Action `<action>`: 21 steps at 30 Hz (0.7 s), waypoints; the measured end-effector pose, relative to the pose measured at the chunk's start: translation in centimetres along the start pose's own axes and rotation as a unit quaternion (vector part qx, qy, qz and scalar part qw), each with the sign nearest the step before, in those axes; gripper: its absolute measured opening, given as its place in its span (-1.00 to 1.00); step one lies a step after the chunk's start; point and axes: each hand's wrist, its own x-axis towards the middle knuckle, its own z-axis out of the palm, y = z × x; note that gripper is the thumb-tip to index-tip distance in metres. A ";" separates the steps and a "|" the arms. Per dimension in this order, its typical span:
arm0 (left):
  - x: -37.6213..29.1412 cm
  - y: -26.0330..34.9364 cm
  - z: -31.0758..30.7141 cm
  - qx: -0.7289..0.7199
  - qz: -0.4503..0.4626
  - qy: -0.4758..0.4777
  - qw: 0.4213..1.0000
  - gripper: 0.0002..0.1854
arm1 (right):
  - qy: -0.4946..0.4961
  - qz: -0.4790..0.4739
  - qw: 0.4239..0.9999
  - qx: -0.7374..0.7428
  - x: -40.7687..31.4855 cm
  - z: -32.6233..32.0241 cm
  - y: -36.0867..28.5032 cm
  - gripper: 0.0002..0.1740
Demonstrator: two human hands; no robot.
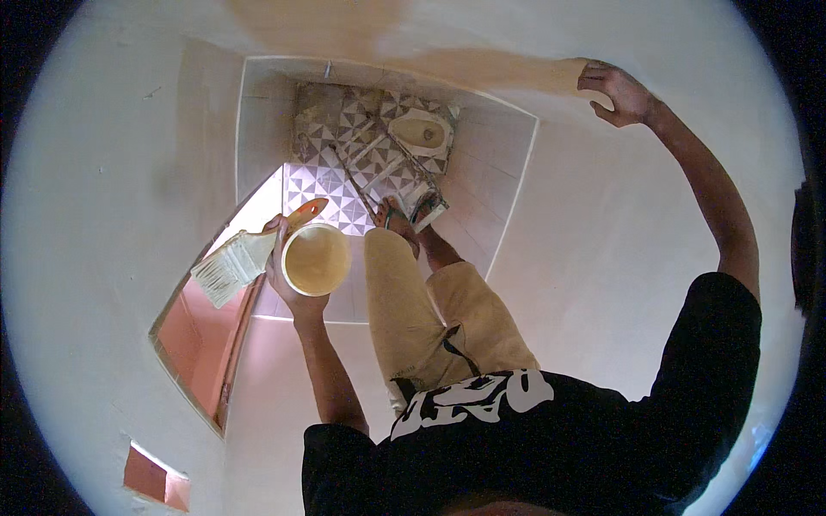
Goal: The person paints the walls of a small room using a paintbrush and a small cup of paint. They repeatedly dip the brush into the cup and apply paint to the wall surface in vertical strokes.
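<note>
My left hand [290, 271] holds a round white tub [316, 260] with cream-coloured liquid or coating inside. The same hand keeps a wide paintbrush [235, 266] against the tub's side; its pale, coated bristles point to the lower left and its wooden handle points up and right. My right hand [616, 97] is raised at the upper right, its fingers curled and the thumb apart, at or close to the pale wall [581, 193]. No tool shows in it. Whether its fingertips touch the wall cannot be told.
My feet stand high on a ladder [377, 158] or similar metal frame. Far below are a patterned tile floor [319, 190] and a squat toilet [419, 133]. A doorway [206, 335] opens at the left, with a small square wall opening [145, 474] at the lower left. Walls rise closely around me.
</note>
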 end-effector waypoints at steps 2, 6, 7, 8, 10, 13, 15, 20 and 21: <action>-1.1 -1.6 1.5 -0.030 0.006 0.059 0.998 -0.41 | 0.022 -0.010 1.000 0.008 0.7 -1.0 -0.9 -0.56; -0.9 -3.2 1.1 -0.077 -0.018 0.058 0.995 -0.51 | 0.046 -0.013 0.999 0.011 1.0 -2.4 -3.4 -0.59; -0.5 -3.1 0.4 -0.076 -0.018 0.045 0.996 -0.51 | 0.040 -0.004 0.999 0.018 2.0 -3.7 -4.6 -0.59; -0.1 -3.0 0.1 -0.059 -0.004 0.045 0.997 -0.51 | 0.080 -0.045 0.996 0.001 2.8 -4.6 -5.7 -0.61; 1.0 -2.2 -0.9 -0.102 -0.003 0.015 0.995 -0.47 | 0.129 -0.061 0.990 -0.005 3.4 -4.8 -5.8 -0.61; 1.9 -0.6 -2.0 -0.105 0.028 0.000 0.994 -0.38 | 0.127 -0.048 0.991 0.009 4.9 -5.7 -5.7 -0.64; 1.2 -3.6 -3.0 -0.136 0.024 -0.018 0.990 -0.12 | 0.144 -0.040 0.989 0.016 5.5 -5.3 -6.0 -0.66; 3.5 -0.1 -4.1 -0.155 0.052 -0.078 0.983 -0.10 | 0.185 -0.010 0.982 0.036 7.1 -5.0 -7.7 -0.68; 4.5 1.5 -4.5 -0.166 0.060 -0.135 0.975 -0.07 | 0.136 0.044 0.989 0.032 7.6 -5.8 -8.8 -0.64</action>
